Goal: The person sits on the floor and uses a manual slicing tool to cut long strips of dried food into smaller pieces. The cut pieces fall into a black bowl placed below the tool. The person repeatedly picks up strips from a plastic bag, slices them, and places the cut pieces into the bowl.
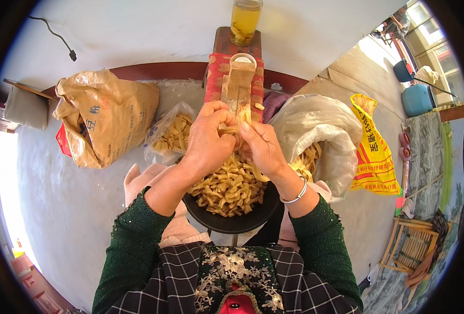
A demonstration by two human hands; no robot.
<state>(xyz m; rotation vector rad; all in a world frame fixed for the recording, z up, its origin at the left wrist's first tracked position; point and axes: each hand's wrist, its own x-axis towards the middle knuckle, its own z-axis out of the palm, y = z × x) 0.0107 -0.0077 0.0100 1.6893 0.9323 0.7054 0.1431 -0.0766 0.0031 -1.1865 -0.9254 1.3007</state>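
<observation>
Both hands meet above a heap of yellow-brown knotted strips [232, 188], which look like dried bean curd, in a round black pan [232, 225]. My left hand [212, 141] pinches a yellowish strip [244, 116] from the left, its fingers curled. From the right, my right hand [264, 147] holds the same strip between thumb and fingers. Just beyond the fingertips lies a wooden device [237, 88] on a red patterned cloth [216, 78] over a narrow bench. What the curled fingers cover is hidden.
A brown paper sack [110, 114] and a clear bag of strips [177, 133] stand left. A whitish sack [314, 114] holding strips and a yellow printed bag [373, 153] are right. A jar of yellow liquid [245, 21] stands at the bench's far end, near the wall.
</observation>
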